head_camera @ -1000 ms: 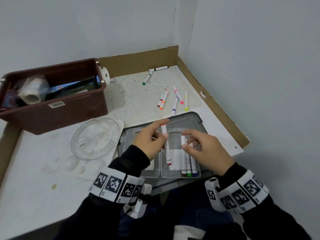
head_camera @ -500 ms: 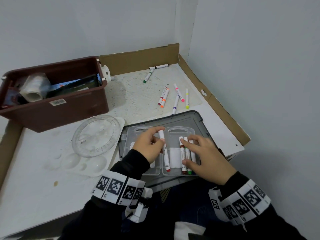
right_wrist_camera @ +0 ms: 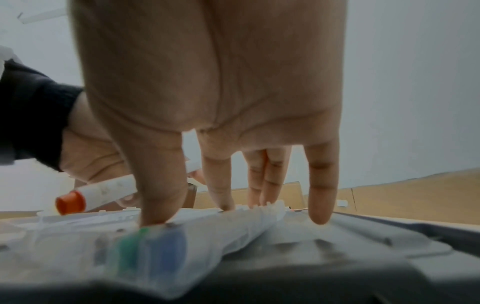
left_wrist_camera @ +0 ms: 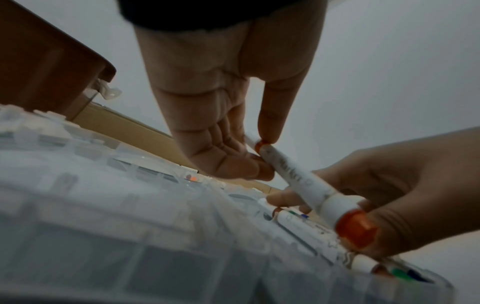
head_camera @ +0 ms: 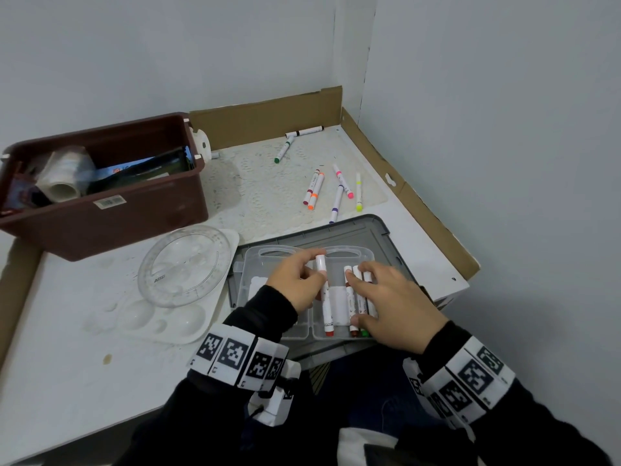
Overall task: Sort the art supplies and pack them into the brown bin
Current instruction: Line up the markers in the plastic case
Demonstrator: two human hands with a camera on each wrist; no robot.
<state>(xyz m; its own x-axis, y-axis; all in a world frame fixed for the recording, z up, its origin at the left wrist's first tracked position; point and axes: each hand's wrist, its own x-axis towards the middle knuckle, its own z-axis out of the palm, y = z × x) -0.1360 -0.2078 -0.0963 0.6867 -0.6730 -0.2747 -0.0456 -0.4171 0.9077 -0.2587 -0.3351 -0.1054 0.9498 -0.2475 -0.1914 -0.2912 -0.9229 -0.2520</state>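
Left hand [head_camera: 297, 285] pinches the red marker [head_camera: 325, 297] over the case [head_camera: 302, 326], its long axis parallel to the markers [head_camera: 357, 299] just to its right. Right hand [head_camera: 391, 306] lies flat, fingers spread, pressing those down. The marker probably just needs lowering alongside them.

Head view overhead; wrist views close-up

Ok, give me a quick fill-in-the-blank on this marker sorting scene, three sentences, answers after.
1. The left hand holds a marker with a ____ cap.
2. The right hand presses markers down in the clear ____.
3. The paper roll sits inside the ____ bin.

Missing words: red; case; brown
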